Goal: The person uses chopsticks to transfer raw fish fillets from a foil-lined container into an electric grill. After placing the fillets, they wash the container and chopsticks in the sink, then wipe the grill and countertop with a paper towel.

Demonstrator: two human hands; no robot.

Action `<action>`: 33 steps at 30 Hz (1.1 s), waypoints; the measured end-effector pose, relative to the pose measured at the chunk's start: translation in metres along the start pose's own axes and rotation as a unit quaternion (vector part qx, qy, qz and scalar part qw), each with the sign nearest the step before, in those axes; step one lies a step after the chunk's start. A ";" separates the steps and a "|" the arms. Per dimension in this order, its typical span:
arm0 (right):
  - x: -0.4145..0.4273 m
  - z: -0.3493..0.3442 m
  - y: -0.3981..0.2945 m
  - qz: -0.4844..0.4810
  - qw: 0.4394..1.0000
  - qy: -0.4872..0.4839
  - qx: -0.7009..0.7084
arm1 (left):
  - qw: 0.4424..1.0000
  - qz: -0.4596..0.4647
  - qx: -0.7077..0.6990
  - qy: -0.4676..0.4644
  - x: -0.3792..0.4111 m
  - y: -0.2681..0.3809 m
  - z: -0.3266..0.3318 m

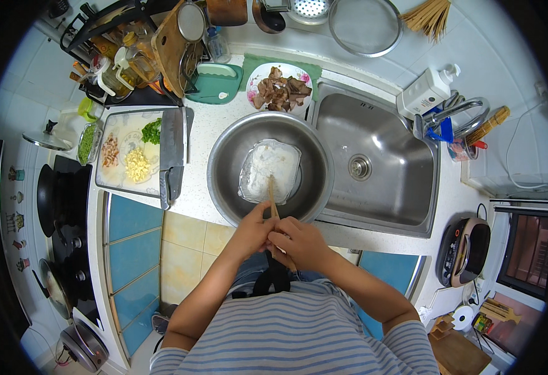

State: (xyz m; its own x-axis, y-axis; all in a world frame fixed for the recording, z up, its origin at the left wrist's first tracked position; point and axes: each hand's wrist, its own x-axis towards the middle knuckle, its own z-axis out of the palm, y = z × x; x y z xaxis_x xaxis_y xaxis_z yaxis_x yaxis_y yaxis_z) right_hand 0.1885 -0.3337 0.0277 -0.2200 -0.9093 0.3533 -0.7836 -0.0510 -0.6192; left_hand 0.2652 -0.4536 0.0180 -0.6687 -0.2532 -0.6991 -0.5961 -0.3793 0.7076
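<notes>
A clear plastic container holding white powder (271,161) sits inside a large stainless steel basin (222,159) on the counter in front of me. Wooden chopsticks (273,197) slant down into the powder. Both of my hands meet at the basin's near rim with the chopsticks between them. My left hand (254,233) pinches them with thumb and fingers. Around their upper part, my right hand (300,241) is curled, and the ends show below it. The chopstick tips are buried in the powder.
Cooked meat pieces fill a floral plate (256,77) behind the basin. A steel sink (386,187) adjoins on the right. Leftward, a cutting board (114,180) carries chopped greens, garlic-like bits, diced meat and a cleaver (172,140). A gas hob (74,197) stands far left.
</notes>
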 end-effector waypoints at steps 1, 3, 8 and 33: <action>-0.001 0.002 0.000 0.004 1.000 0.007 0.004 | 0.999 0.015 0.034 -0.008 0.002 0.001 -0.002; -0.004 0.004 0.012 0.049 0.998 0.051 0.002 | 0.993 0.047 0.103 -0.027 0.010 0.004 -0.014; 0.007 -0.004 0.040 0.198 0.958 0.197 0.070 | 0.842 0.181 0.437 0.258 0.072 -0.035 -0.061; 0.032 0.012 0.054 0.281 0.906 0.260 0.179 | 0.775 0.193 0.548 0.248 0.104 -0.036 -0.044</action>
State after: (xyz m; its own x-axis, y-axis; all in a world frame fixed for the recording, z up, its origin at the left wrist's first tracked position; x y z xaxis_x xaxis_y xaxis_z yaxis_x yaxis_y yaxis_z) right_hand 0.1460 -0.3706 -0.0024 -0.8430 -0.5205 0.1356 -0.2439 0.1452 -0.9589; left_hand 0.2362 -0.5060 -0.0846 -0.7999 -0.5740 -0.1754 -0.5959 0.7244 0.3466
